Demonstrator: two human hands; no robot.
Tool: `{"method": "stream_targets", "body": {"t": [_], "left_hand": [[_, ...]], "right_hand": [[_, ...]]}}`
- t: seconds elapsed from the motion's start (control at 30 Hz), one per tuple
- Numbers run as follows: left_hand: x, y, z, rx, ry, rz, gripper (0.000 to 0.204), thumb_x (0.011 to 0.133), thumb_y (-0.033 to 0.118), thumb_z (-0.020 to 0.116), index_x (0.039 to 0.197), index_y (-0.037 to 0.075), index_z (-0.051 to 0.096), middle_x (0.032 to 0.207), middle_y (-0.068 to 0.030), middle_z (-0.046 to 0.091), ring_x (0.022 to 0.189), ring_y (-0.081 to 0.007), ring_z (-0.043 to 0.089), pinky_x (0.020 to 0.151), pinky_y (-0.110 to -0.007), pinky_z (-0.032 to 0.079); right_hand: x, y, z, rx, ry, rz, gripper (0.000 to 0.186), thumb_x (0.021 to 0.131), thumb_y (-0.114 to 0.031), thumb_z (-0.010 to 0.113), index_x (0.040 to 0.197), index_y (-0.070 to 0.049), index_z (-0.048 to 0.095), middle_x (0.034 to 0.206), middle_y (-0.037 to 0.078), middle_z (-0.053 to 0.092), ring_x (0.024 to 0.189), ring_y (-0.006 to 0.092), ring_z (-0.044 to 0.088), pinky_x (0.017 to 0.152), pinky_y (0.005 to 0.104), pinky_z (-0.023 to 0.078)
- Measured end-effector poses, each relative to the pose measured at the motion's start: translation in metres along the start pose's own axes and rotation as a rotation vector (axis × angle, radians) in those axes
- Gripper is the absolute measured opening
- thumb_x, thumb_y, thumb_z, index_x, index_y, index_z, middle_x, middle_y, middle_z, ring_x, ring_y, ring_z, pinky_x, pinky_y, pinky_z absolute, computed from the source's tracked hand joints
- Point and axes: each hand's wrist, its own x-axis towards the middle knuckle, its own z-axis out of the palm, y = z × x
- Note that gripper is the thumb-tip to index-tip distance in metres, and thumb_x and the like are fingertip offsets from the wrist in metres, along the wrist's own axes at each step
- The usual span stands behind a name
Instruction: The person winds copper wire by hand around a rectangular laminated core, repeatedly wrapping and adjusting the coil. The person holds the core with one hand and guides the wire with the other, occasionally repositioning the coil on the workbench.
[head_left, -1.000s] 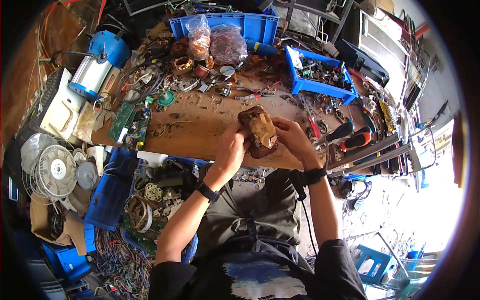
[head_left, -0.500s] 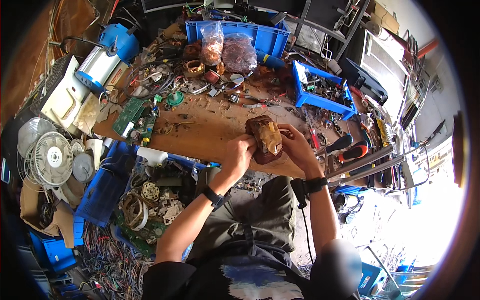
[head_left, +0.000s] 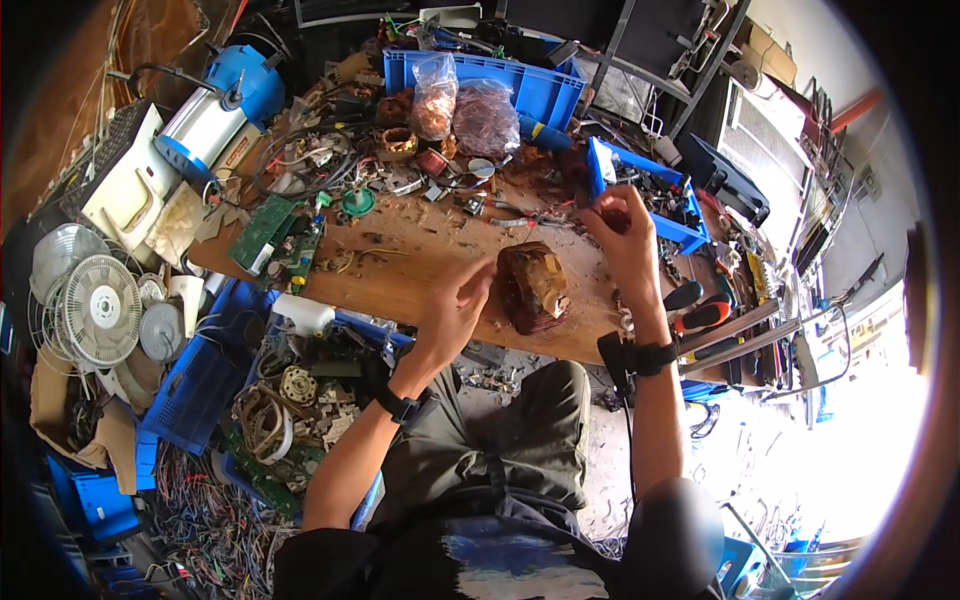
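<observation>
A brown, rusty wound-coil block (head_left: pixel 532 288) rests on the wooden bench (head_left: pixel 400 270) near its front edge. My left hand (head_left: pixel 455 308) grips the block's left side with thumb and fingers against it. My right hand (head_left: pixel 625 235) is off the block, raised to its right beside a small blue parts bin (head_left: pixel 690 232). Its fingers are pinched together; whether they hold something small is not visible. Both wrists wear dark bands.
Two plastic bags of copper wire (head_left: pixel 460 105) lie by a large blue crate (head_left: pixel 545 90) at the back. A green circuit board (head_left: pixel 270 235) and a blue-and-silver motor (head_left: pixel 215 110) sit left. Fans (head_left: pixel 95 310), crates and cable piles fill the floor left. Orange-handled screwdrivers (head_left: pixel 705 315) lie right.
My right hand let go of the coil block and moved up and right toward the small blue bin. The block now sits lower on the bench with only my left hand on it.
</observation>
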Motion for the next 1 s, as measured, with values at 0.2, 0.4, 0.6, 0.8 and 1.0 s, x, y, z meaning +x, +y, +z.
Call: {"method": "stream_targets", "body": {"t": [0.2,0.4,0.6,0.8,1.0], "left_hand": [[-0.001,0.038,0.011,0.191,0.204,0.305,0.065,0.107,0.015,0.066,0.163,0.003,0.036,0.158,-0.021,0.05,0.145,-0.0321,0.052,0.115,-0.045,0.046],[-0.021,0.01,0.006,0.149,0.156,0.159,0.047,0.111,0.013,0.06,0.154,-0.002,0.048,0.135,-0.0163,0.068,0.117,-0.0263,0.069,0.102,-0.037,0.053],[-0.036,0.016,-0.023,0.433,0.111,0.051,0.026,0.108,0.014,0.062,0.127,-0.003,0.068,0.105,-0.0244,0.073,0.091,-0.0408,0.07,0.08,-0.041,0.055],[-0.024,0.018,-0.009,0.603,-0.055,-0.061,0.026,0.106,0.018,0.065,0.12,-0.003,0.072,0.093,-0.0278,0.071,0.08,-0.0446,0.068,0.071,-0.041,0.054],[0.011,0.008,0.025,0.54,-0.082,0.121,0.017,0.099,0.009,0.066,0.11,-0.001,0.074,0.089,-0.028,0.07,0.084,-0.0476,0.069,0.068,-0.047,0.054]], "right_hand": [[-0.001,-0.023,0.052,0.048,-0.247,-0.118,0.025,0.089,-0.008,0.077,0.106,-0.003,0.06,0.092,0.004,0.065,0.085,0.0119,0.06,0.074,0.0319,0.052],[-0.033,-0.017,0.069,0.012,-0.539,0.163,0.037,0.095,-0.018,0.073,0.12,-0.002,0.05,0.104,0.021,0.064,0.099,0.0353,0.067,0.085,0.0456,0.053],[-0.035,-0.039,0.037,-0.274,-0.219,-0.186,0.026,0.096,-0.018,0.074,0.117,-0.003,0.068,0.106,0.017,0.066,0.097,0.0342,0.066,0.085,0.0416,0.054],[-0.054,0.069,-0.004,0.198,-0.225,0.442,0.025,0.108,-0.014,0.062,0.127,0.0,0.07,0.107,0.004,0.073,0.099,0.0112,0.066,0.084,0.029,0.054],[-0.069,0.106,0.012,0.411,-0.434,0.57,0.034,0.109,-0.016,0.06,0.137,0.004,0.066,0.122,0.006,0.072,0.108,0.0105,0.065,0.092,0.0271,0.055]]}}
